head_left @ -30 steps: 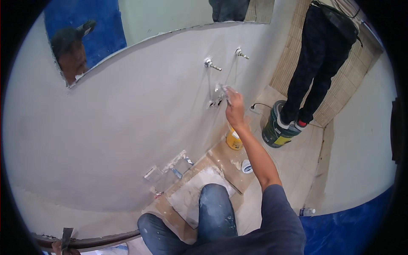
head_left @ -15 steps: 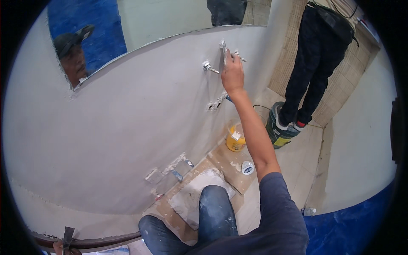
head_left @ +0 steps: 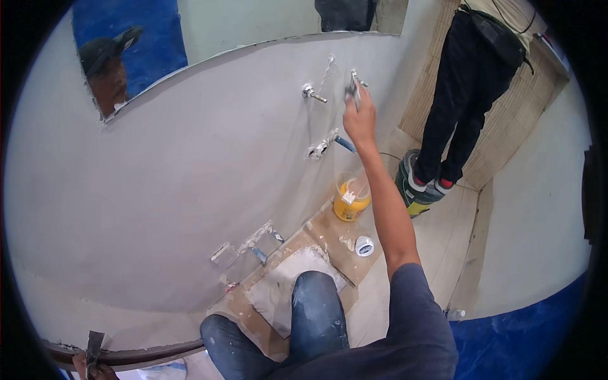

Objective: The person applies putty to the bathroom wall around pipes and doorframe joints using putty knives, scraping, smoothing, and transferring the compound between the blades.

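My right hand [head_left: 360, 120], arm stretched far up, grips a putty knife [head_left: 352, 88] seen nearly edge-on. Its blade is at the grey wall [head_left: 190, 171], close beside the right pipe stub [head_left: 361, 82]; whether it touches is unclear. To the left, a second metal stub [head_left: 315, 94] sticks out from the wall, with a small white filler patch [head_left: 330, 59] above it. At the far lower left my left hand [head_left: 95, 369] is closed round a dark flat blade [head_left: 95, 345], seemingly a scraper; part of the hand is cut off by the picture's rim.
A yellow bucket [head_left: 350, 206] and a round white lid [head_left: 364, 246] are on brown board by the wall. A co-worker in dark trousers [head_left: 465, 95] stands on a dark green bucket [head_left: 408, 187]. Blue pipe [head_left: 345, 144] juts from the wall. A mirror [head_left: 247, 22] hangs above.
My right hand has moved right and slightly down with the putty knife, from the white filler patch to the right pipe stub. My left hand stays at the lower left.
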`<state>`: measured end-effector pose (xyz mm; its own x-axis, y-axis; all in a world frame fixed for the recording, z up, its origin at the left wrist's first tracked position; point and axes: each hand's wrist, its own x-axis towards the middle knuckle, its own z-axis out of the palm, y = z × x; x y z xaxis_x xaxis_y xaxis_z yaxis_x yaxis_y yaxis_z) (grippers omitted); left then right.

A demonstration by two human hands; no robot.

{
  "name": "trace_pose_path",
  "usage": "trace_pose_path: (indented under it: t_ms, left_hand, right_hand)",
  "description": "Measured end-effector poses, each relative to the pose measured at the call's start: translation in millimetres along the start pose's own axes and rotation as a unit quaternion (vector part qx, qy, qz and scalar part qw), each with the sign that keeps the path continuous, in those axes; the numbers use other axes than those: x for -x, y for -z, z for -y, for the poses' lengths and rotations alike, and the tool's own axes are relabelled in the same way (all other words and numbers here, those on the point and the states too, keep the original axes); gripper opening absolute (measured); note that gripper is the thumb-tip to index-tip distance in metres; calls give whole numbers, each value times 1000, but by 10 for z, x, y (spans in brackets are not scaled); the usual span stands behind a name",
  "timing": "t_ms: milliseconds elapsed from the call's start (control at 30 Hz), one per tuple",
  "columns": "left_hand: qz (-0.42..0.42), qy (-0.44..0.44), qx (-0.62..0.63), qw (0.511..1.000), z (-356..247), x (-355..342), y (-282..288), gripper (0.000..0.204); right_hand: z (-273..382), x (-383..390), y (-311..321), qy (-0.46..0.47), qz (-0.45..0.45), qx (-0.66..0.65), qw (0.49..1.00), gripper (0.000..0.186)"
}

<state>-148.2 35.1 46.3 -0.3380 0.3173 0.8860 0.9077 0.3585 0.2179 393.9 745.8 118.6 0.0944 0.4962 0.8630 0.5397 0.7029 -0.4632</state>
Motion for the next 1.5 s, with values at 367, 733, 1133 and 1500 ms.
trace_pose_path:
  t_ms: [367,733,1133,1500]
  left_hand:
    - [-21,-17,69,997,171,121,-65,55]
    - [-22,31,55,998,-31,42,-65,57]
    - [3,-44,-58,997,80,31,-21,49]
    - [8,-26,14,1000,4,33,4,56]
  right_hand:
    - [152,295,-187,86,34,72,993,53]
    - [68,-340,-175,-146,15,63,987,44]
    - [-173,309,-87,64,69,26,995,51]
    - [103,308,-318,67,6,72,995,60]
